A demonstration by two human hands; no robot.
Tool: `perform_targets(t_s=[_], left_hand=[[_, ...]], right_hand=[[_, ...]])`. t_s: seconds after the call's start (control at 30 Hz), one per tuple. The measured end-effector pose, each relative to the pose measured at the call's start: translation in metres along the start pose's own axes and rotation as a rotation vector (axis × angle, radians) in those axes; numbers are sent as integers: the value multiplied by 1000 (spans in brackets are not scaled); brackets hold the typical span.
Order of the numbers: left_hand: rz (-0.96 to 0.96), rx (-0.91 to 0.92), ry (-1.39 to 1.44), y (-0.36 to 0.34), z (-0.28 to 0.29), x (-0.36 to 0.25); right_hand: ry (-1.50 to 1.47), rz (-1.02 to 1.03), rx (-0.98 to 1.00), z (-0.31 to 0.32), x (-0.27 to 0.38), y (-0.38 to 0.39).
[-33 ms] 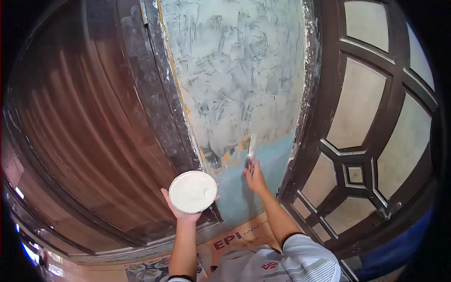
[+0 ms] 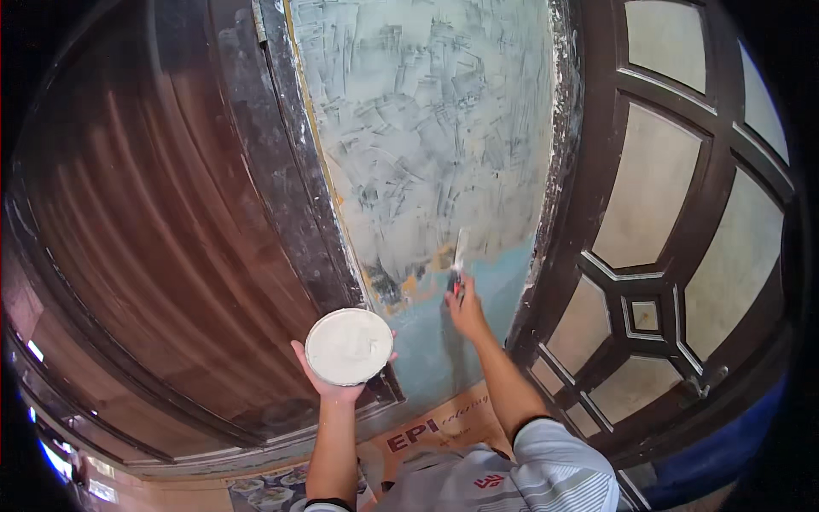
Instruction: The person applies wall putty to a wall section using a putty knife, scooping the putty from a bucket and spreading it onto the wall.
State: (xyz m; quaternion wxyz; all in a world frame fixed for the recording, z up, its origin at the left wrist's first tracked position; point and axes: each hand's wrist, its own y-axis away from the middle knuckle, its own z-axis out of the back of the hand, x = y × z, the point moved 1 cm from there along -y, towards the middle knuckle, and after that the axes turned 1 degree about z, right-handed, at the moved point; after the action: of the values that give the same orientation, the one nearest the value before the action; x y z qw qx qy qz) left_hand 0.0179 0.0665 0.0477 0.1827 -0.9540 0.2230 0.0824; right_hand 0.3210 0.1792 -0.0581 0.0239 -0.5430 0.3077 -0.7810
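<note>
My left hand (image 2: pixel 328 384) is wrapped from below round a round, shallow container (image 2: pixel 345 341) filled with creamy white paste, held in front of the left door's frame. My right hand (image 2: pixel 465 307) grips a putty knife with a black-and-red handle; its pale blade (image 2: pixel 460 247) points upward at the wall strip (image 2: pixel 426 128). This wall is coated with streaky grey-white filler, above orange patches (image 2: pixel 409 283) and a pale blue lower band (image 2: pixel 426 350). Whether the blade touches the surface is hard to tell.
A dark wooden door (image 2: pixel 145 222) with a scuffed, paint-spattered frame (image 2: pixel 299 196) stands left. A panelled brown door (image 2: pixel 648 196) with a metal handle (image 2: pixel 704 384) stands right. Printed brown sheeting (image 2: pixel 461 405) and a blue picture sheet (image 2: pixel 264 486) lie below on the floor.
My right hand and the knife have moved slightly upward along the wall. The container in my left hand has barely shifted.
</note>
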Motion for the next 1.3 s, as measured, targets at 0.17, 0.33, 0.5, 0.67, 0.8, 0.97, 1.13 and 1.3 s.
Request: perform_targets(t_s=[0.17, 0.33, 0.5, 0.67, 0.8, 0.97, 1.13, 1.3], left_hand=[[-13, -13, -32, -6, -1, 7], [-75, -42, -174, -3, -2, 1], [-86, -90, -151, 2, -1, -3], [-79, -83, -159, 7, -2, 1], [-46, -42, -24, 4, 0, 14], [-72, -70, -125, 14, 2, 7], [-100, -92, -98, 21, -1, 1], [-84, -66, -133, 17, -1, 7]], right_hand=[[119, 50, -90, 34, 47, -75], [160, -6, 110, -18, -40, 26], [71, -25, 73, -17, -58, 60], [0, -26, -55, 23, 49, -52], [115, 110, -90, 18, 10, -55], [41, 22, 112, -25, -54, 61], [57, 109, -48, 1, -3, 5], [23, 66, -52, 22, 44, -55]])
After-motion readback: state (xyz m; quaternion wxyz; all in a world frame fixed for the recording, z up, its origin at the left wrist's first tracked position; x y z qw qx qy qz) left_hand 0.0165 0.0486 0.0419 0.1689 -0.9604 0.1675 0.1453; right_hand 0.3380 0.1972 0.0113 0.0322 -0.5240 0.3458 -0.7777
